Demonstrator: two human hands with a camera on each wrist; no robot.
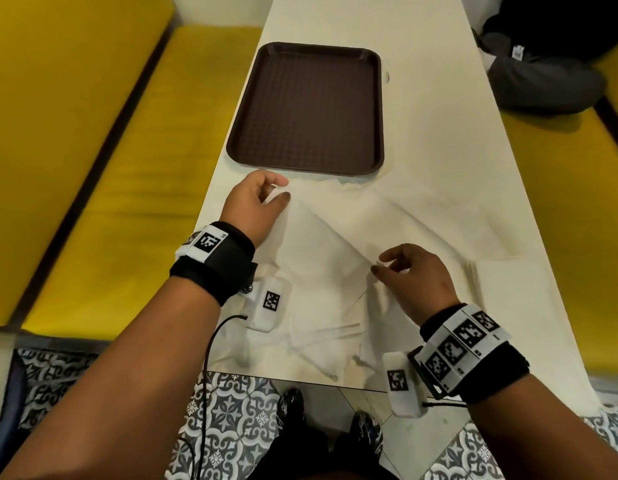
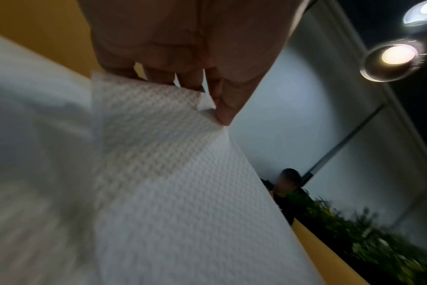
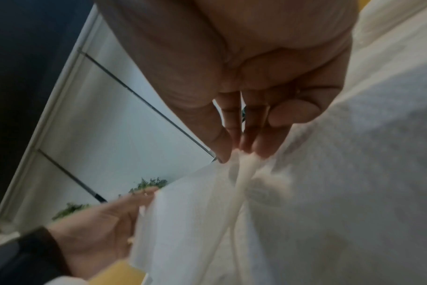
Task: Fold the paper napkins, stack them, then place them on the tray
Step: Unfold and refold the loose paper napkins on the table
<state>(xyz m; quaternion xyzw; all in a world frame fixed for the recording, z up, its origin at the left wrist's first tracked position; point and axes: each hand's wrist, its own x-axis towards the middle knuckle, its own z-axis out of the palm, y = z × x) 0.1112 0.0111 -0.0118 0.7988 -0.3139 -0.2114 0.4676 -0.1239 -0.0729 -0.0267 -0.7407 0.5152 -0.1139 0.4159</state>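
Well, it looks barely begun: the left hand (image 1: 254, 206) pinches one corner of a paper napkin (image 1: 321, 247) and the right hand (image 1: 413, 275) pinches the opposite corner, holding it just above the table (image 1: 439, 140); more napkins lie loose beneath (some piled by the right wrist). The tray (image 1: 306, 109) beyond holds nothing yet; folding, stacking and placing all seem left.

White embossed napkin (image 1: 321, 251) lifted off the desk (image 1: 422, 133), stretched diagonally, held at two corners. More unfolded napkins (image 1: 422, 220) lie crumpled beneath, spreading right. Far side, the dark brown tray (image 1: 236, 133) sits flat, just beyond the napkins' far edge.
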